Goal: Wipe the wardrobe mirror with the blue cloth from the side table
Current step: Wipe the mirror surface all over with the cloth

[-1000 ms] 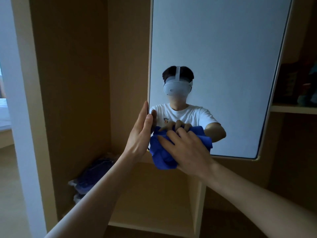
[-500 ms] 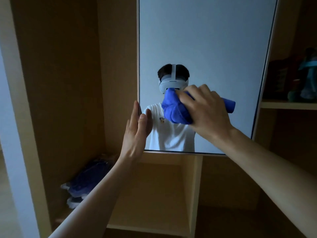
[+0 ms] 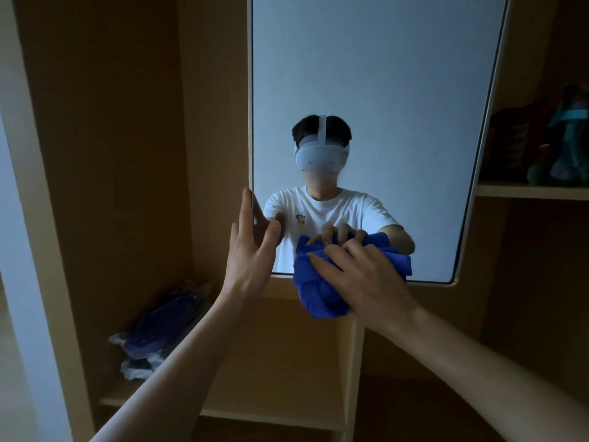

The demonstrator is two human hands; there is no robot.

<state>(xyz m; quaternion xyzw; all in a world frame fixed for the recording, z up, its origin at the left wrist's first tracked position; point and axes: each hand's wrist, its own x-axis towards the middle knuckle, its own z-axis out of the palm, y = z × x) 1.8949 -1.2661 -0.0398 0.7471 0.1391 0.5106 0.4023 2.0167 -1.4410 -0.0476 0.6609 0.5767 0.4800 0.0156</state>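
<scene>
The blue cloth [image 3: 322, 291] is a bunched, deep-blue wad set against the lower edge of the wardrobe mirror [image 3: 382, 90], with part of it hanging below the frame. Our right hand [image 3: 363, 282] grips it, fingers [image 3: 325, 261] curled over the folds. Our left hand [image 3: 251, 247] lies flat, fingers straight, along the mirror's left edge and holds nothing.

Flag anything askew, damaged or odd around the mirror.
Nothing spilled or damaged. The blue cloth, bunched under the right hand, hangs past the bottom edge of the mirror, so part of it is off the glass. A crumpled dark bundle lies loosely in the lower left compartment.
</scene>
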